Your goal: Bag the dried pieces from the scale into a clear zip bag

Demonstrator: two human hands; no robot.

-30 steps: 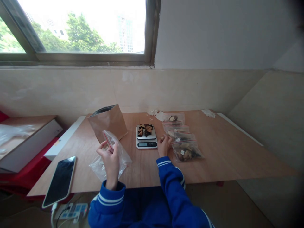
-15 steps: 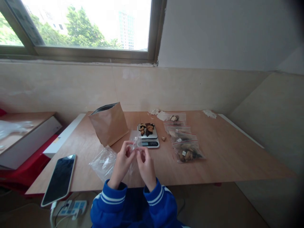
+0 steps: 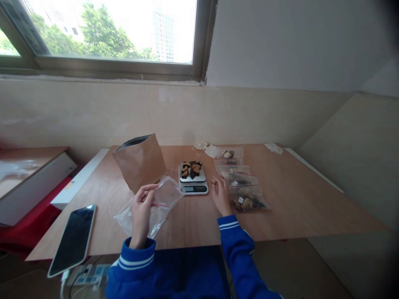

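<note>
My left hand [image 3: 144,203] is closed on the edge of a clear zip-lock bag [image 3: 168,192] with a red seal line, which hangs open to the right. My right hand [image 3: 220,194] reaches down beside the kitchen scale [image 3: 197,189], its fingertips closed at a small tan dried piece [image 3: 213,180] on the table. Dark brown and tan dried pieces [image 3: 195,169], which look like sliced mushroom, lie on the scale's plate. Under my left hand and the held bag lie more clear plastic bags [image 3: 126,216].
A brown paper pouch [image 3: 140,162] stands open at the left. Several filled zip bags [image 3: 247,201] lie in a row to the right. A phone [image 3: 73,238] sits at the table's left front edge, cabled to a power strip. White scraps [image 3: 201,146] lie by the wall.
My hands have parted. The left moved left with the clear bag, and the right let go of it and moved right to the small dried piece.
</note>
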